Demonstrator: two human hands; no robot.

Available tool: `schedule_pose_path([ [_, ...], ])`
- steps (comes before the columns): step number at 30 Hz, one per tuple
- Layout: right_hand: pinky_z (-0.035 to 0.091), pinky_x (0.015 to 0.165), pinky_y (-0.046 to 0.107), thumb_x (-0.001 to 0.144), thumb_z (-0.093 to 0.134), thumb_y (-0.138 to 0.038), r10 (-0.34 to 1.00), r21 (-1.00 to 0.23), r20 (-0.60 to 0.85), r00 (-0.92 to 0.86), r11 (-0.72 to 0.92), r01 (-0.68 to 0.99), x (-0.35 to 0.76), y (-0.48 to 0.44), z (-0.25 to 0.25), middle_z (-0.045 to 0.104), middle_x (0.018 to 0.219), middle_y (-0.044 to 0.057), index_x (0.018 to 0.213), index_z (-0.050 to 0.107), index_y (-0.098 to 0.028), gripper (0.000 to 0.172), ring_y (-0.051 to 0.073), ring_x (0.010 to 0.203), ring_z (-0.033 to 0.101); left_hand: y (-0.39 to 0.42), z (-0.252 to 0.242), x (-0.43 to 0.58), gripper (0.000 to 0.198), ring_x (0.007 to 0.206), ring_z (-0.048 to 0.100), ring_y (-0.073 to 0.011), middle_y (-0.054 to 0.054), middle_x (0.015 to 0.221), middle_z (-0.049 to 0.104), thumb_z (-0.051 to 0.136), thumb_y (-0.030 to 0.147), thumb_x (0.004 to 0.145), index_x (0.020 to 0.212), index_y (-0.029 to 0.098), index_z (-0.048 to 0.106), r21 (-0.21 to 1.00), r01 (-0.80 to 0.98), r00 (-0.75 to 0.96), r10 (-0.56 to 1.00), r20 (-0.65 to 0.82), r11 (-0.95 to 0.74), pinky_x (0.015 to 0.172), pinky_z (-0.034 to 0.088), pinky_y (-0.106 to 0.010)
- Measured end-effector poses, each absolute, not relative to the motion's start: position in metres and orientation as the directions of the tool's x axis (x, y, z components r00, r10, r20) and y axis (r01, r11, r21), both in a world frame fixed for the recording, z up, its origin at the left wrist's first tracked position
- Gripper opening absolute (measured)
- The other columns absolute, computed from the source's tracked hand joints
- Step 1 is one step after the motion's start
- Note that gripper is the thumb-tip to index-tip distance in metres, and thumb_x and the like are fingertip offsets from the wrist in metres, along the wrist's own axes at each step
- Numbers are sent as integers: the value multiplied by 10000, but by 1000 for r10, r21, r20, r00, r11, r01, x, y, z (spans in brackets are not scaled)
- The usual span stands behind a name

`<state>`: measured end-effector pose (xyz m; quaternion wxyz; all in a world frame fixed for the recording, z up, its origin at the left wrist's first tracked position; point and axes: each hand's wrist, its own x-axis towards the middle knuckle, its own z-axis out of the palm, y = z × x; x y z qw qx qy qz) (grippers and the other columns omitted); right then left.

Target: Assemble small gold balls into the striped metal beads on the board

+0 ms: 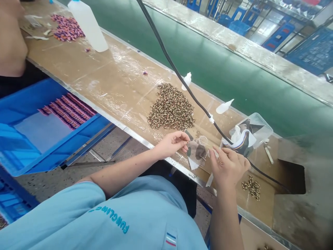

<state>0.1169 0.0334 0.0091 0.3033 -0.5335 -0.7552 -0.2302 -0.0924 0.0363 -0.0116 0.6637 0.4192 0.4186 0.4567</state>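
Observation:
My left hand [173,144] is closed in a pinch at the near edge of the brown-covered table [114,83]; what sits between its fingertips is too small to name. My right hand [229,165] is also pinched, to the right, over a small bottle or clear item that is hard to make out. Between the hands lies a grey and white patch of cloth or sandpaper [197,154]. Beyond my left hand spreads a large pile of small gold-coloured rings [171,107]. A smaller pile of the same pieces [251,187] lies right of my right hand.
A black cable [169,57] hangs across the view. Two small white bottles [186,81] and a clear box [260,128] stand along the far side. Back left are a large bottle [90,27] and pink-purple pieces [67,27]. A blue crate [52,146] sits left; another person's arm [11,41] shows.

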Motion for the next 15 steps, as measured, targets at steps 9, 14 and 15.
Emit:
schedule_pose_path([
  [9,284,733,306,845,615,-341,654,83,675,-341,391,916,108,45,7,654,709,-15,777,705,-258,141,130,682,486,39,-11,-81,151,571,595,-60,30,618,600,686,166,723,769,117,551,869,-405,214,954,-211,283,612,492,-194],
  [14,297,757,301,849,608,-348,673,46,648,-356,431,901,104,45,5,658,734,-10,789,695,-248,145,135,701,502,39,-12,-75,123,617,605,-60,8,683,638,674,136,725,815,105,597,865,-412,150,958,-246,286,641,499,-197],
  [15,297,761,301,856,598,-347,681,34,641,-354,436,899,103,45,5,659,745,-7,788,691,-245,154,135,707,505,39,-12,-74,130,635,612,-62,1,713,650,677,132,721,825,103,605,854,-429,154,955,-254,296,657,503,-202],
])
